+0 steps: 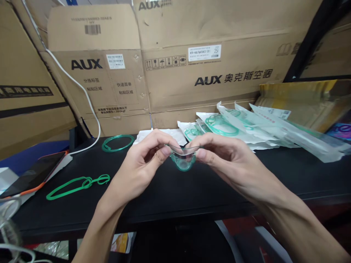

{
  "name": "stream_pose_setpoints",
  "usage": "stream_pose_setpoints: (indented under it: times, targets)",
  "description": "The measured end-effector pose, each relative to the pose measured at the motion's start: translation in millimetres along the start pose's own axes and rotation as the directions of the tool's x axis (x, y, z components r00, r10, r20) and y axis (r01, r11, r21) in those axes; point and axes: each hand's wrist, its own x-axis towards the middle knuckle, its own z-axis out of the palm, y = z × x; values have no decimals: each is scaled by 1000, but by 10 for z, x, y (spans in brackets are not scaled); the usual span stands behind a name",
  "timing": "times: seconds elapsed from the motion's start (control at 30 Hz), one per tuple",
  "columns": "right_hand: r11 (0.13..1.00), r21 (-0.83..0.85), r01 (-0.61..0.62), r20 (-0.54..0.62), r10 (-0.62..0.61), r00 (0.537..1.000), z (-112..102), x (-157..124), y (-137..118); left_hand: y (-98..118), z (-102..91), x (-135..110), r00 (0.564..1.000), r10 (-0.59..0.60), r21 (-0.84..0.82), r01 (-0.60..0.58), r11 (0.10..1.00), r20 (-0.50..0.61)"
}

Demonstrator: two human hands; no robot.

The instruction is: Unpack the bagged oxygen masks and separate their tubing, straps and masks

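left hand, right hand, each grip clamped at the mask's edge! packets crowd the surface behind.

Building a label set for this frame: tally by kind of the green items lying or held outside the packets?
Coiled green tubing: 1, on the table
Green strap, looped up: 1, on the table
Translucent green mask: 1, between left hand and right hand
Total: 3
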Motion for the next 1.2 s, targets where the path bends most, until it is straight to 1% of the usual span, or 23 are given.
stream_pose_setpoints:
  times: [0.07,0.2,0.37,0.53,0.7,0.97,1.2]
  targets:
    - [998,-58,32,-12,-33,999,-10,4,-3,17,10,7,1000,28,51,-28,998,-12]
    - [992,-96,79,-40,-83,996,-9,15,6,38,40,11,995,94,122,-90,988,-25]
    - [983,-133,126,-36,-132,991,-4,17,17,51,45,1,989,147,147,-144,979,-10]
    - [971,-146,190,3,-192,981,0,13,39,34,33,-4,975,221,177,-219,960,4]
    - [963,-159,218,22,-217,976,7,9,38,14,19,-6,961,275,167,-272,948,4]
    - [959,-160,236,56,-230,972,20,4,45,6,-5,-21,956,290,168,-293,941,44]
    - [959,-183,218,60,-211,976,24,-3,32,-43,4,9,955,291,163,-295,941,47]
